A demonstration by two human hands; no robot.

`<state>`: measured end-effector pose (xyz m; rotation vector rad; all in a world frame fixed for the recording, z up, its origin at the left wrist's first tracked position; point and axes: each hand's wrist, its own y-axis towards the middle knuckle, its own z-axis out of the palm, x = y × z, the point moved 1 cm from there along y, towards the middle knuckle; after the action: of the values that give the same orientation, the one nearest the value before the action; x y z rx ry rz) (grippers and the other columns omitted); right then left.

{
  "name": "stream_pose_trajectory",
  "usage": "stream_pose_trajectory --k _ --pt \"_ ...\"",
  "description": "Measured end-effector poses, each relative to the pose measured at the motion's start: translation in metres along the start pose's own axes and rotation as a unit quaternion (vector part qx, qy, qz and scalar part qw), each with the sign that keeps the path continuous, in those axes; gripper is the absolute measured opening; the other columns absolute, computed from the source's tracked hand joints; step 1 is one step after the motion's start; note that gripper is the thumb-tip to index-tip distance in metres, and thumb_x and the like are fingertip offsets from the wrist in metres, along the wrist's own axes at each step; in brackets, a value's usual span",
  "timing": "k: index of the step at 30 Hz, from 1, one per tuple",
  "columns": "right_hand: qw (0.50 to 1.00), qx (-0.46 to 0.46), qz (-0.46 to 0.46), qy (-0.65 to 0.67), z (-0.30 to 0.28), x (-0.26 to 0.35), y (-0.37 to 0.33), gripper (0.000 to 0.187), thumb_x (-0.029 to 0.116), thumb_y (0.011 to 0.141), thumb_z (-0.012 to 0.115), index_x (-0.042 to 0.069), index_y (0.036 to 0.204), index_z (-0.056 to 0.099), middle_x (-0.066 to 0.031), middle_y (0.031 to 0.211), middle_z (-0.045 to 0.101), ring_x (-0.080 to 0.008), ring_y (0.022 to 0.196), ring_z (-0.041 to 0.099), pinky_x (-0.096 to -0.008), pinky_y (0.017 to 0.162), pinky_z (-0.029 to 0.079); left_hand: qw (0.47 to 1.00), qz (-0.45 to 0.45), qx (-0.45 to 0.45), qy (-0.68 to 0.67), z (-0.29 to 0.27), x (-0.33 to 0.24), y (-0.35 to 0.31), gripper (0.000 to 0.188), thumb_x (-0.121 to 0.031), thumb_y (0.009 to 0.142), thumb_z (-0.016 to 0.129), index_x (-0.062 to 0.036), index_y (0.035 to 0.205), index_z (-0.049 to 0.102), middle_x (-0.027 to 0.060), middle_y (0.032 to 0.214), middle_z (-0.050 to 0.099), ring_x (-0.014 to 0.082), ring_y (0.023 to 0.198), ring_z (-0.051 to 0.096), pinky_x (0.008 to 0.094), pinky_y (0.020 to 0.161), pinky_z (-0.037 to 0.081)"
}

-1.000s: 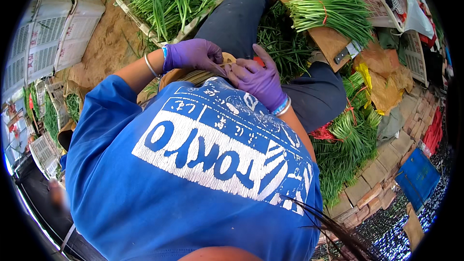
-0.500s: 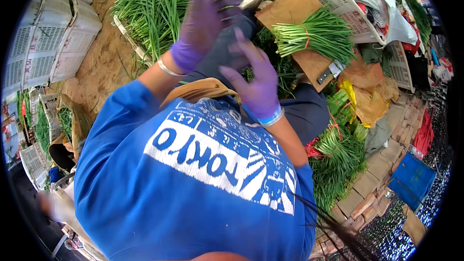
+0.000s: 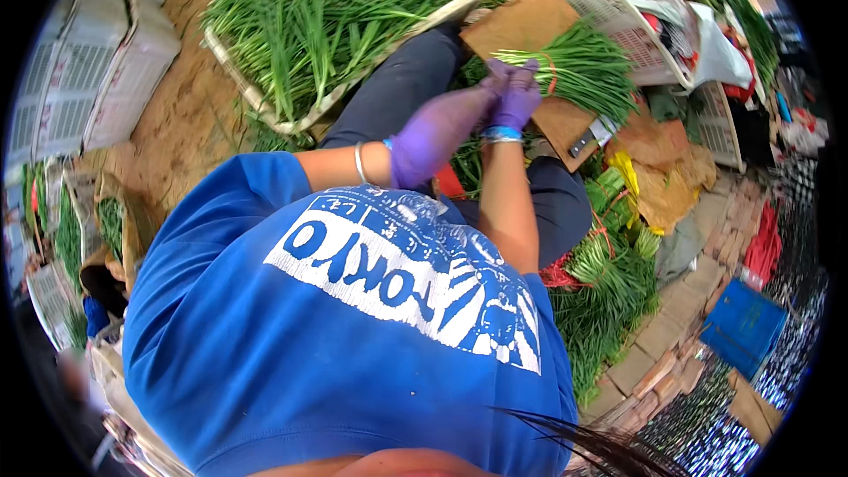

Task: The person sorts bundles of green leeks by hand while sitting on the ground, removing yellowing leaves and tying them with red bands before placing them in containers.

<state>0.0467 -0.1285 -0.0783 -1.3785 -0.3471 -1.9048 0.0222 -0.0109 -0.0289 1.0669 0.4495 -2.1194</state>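
Observation:
My hands, in purple gloves, come together at the left, pale stem end of a bunch of green chives [image 3: 590,66]. A red band ties the bunch, which lies on a brown board [image 3: 521,22]. My left hand [image 3: 450,124] is smeared by motion, its fingers reaching to the fingers of my right hand. The right hand [image 3: 515,106] has its fingers closed beside the stem ends; whatever they hold is hidden. On the same board, just below the bunch, lies a knife [image 3: 583,141] with a dark handle and a broad blade.
A white-rimmed crate [image 3: 256,97] heaped with loose chives stands beyond my left leg. Tied bunches [image 3: 609,291] lie on the right by my knee. A white basket [image 3: 609,13] of bags stands at the upper right. Stacked white crates [image 3: 132,57] line the left; a blue lid-like panel [image 3: 744,327] lies far right.
Both hands were raised apart over my lap with fingers spread. They have moved right and come together at the stem end of the chives, which still lie on the board.

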Motion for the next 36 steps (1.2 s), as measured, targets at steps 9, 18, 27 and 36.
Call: stream_pose_trajectory --k 9,18,27,36 --pt "0.884 -0.409 -0.122 -0.192 -0.023 0.134 0.117 0.041 0.035 0.09 0.034 0.003 0.111 0.049 -0.0154 0.099 0.059 -0.0255 0.083 0.061 -0.0351 0.068 0.052 0.964 0.061 -0.144 0.214 -0.069 -0.118 -0.102 0.045 -0.019 0.088 0.05 0.0003 0.126 0.035 0.0155 0.114 0.053 0.0241 0.093 0.057 0.0365 0.087 0.045" --pt "0.481 0.575 -0.147 -0.645 0.095 -0.059 0.061 0.042 0.032 0.085 0.05 0.002 0.114 0.053 -0.0129 0.107 0.059 -0.0215 0.098 0.056 -0.0306 0.083 0.043 0.857 -0.093 -0.145 0.485 -0.113 -0.137 -0.13 0.038 -0.018 0.083 0.057 0.0004 0.116 0.05 0.0105 0.1 0.059 0.0196 0.089 0.057 0.0305 0.081 0.045" --pt "0.847 0.453 0.138 -0.243 0.004 0.022 -0.085 0.036 0.004 0.078 0.061 0.0 0.113 0.054 -0.0101 0.111 0.058 -0.0162 0.101 0.054 -0.0266 0.09 0.041 0.718 -0.208 0.112 0.655 -0.095 -0.095 -0.13 0.055 -0.034 0.065 0.071 -0.0049 0.109 0.054 0.015 0.099 0.053 0.0333 0.092 0.052 0.0391 0.077 0.044" --pt "0.527 0.571 -0.383 -0.5 0.005 0.007 -0.123 0.025 0.022 0.074 0.056 0.026 0.098 0.061 0.0013 0.106 0.058 -0.0189 0.101 0.053 -0.0403 0.097 0.033 0.788 -0.265 0.086 0.549 -0.106 -0.072 -0.114 0.033 -0.022 0.067 0.069 -0.0042 0.094 0.06 0.0118 0.081 0.057 0.0296 0.08 0.056 0.0349 0.067 0.046"
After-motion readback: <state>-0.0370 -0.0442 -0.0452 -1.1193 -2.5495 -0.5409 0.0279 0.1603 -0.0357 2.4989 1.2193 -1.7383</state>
